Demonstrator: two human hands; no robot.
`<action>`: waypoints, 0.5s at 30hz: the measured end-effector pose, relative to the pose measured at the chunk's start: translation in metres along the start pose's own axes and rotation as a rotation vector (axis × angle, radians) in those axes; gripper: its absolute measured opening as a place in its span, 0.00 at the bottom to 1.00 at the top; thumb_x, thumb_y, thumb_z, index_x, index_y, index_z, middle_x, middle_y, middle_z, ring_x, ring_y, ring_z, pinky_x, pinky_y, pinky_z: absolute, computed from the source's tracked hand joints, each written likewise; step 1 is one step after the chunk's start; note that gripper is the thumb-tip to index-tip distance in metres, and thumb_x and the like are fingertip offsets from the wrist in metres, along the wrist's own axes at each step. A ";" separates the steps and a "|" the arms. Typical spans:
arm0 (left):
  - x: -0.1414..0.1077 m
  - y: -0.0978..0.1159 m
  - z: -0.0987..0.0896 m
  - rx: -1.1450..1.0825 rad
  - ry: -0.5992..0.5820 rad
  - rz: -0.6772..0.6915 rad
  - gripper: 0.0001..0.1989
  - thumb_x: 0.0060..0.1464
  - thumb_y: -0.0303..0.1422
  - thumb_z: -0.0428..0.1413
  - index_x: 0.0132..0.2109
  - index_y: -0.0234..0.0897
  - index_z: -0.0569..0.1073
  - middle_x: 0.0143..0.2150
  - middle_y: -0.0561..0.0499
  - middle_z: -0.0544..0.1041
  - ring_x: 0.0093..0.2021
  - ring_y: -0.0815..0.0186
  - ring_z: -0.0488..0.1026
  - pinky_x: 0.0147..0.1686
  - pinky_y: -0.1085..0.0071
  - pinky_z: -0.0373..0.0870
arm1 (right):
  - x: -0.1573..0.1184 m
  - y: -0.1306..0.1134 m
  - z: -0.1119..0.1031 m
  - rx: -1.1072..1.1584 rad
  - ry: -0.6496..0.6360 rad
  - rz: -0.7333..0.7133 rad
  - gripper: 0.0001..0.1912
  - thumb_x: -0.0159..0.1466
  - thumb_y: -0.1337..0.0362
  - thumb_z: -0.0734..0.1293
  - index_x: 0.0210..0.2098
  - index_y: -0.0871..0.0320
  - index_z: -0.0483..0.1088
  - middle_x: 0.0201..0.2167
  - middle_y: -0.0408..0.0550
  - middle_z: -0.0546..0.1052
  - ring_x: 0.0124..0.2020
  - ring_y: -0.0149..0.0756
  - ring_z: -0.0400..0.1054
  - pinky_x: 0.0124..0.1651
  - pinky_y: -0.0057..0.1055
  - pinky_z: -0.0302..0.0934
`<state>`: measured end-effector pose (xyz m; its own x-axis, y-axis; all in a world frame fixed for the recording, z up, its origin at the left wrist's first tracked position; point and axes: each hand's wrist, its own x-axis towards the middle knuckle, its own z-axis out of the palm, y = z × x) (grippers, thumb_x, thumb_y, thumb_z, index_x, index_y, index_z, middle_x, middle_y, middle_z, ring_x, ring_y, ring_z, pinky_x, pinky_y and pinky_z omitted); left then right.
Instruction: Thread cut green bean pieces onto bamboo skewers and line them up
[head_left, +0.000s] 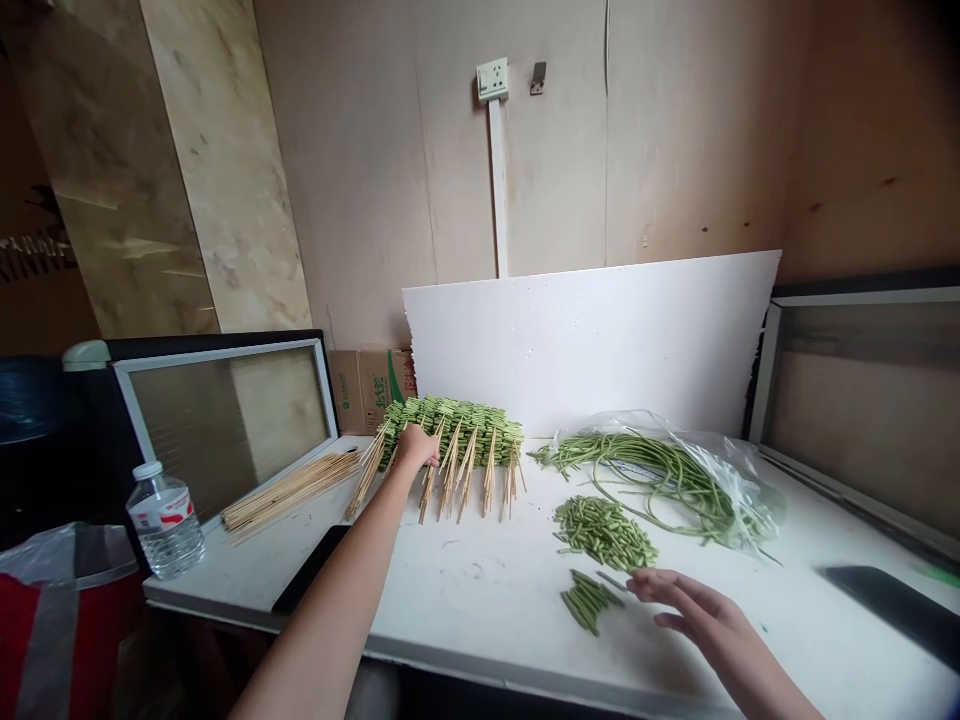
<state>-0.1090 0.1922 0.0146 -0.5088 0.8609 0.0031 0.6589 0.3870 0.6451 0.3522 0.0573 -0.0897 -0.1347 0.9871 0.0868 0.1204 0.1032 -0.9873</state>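
Note:
My left hand (418, 447) reaches to the stack of green bean skewers (469, 425), its fingers curled down against the front of the pile. What those fingers hold, if anything, is hidden. Bare stick ends (450, 470) fan out from the stack toward me. At the right, my right hand (686, 600) hovers low over the table, thumb apart from the fingers. A thin grey strip (611, 580) shows at its fingertips; I cannot tell whether they touch it. Close by lie a small bunch of cut green beans (589, 600) and a larger heap of cut pieces (606, 530).
Long uncut beans (660, 470) spill from a clear plastic bag (742, 510). Bare bamboo sticks (289, 492) lie at the left, near a water bottle (165, 525). Dark flat objects rest near the left front (311, 570) and right edge (892, 600). A white board (592, 345) stands behind.

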 end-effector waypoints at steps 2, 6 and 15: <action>0.000 0.000 -0.001 0.083 0.066 0.033 0.16 0.64 0.42 0.59 0.45 0.30 0.77 0.42 0.39 0.82 0.45 0.54 0.80 0.43 0.63 0.76 | 0.000 0.000 0.000 -0.009 -0.001 -0.014 0.30 0.55 0.35 0.70 0.38 0.55 0.85 0.47 0.58 0.84 0.50 0.59 0.78 0.47 0.44 0.75; 0.001 -0.002 -0.001 0.223 0.178 0.093 0.15 0.56 0.42 0.64 0.42 0.32 0.78 0.42 0.33 0.83 0.50 0.44 0.79 0.43 0.62 0.72 | -0.001 -0.002 0.002 -0.040 -0.010 -0.021 0.32 0.55 0.34 0.69 0.39 0.55 0.85 0.46 0.59 0.84 0.50 0.60 0.78 0.47 0.45 0.75; -0.005 -0.025 -0.005 0.294 0.240 0.191 0.17 0.58 0.46 0.60 0.33 0.35 0.77 0.30 0.39 0.80 0.32 0.54 0.78 0.30 0.68 0.66 | 0.002 0.011 0.000 -0.150 -0.061 0.009 0.31 0.54 0.33 0.68 0.38 0.52 0.85 0.51 0.54 0.83 0.57 0.59 0.75 0.51 0.39 0.74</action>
<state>-0.1257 0.1760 0.0020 -0.4536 0.8385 0.3018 0.8664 0.3355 0.3699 0.3531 0.0603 -0.1000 -0.1915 0.9793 0.0658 0.2665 0.1165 -0.9568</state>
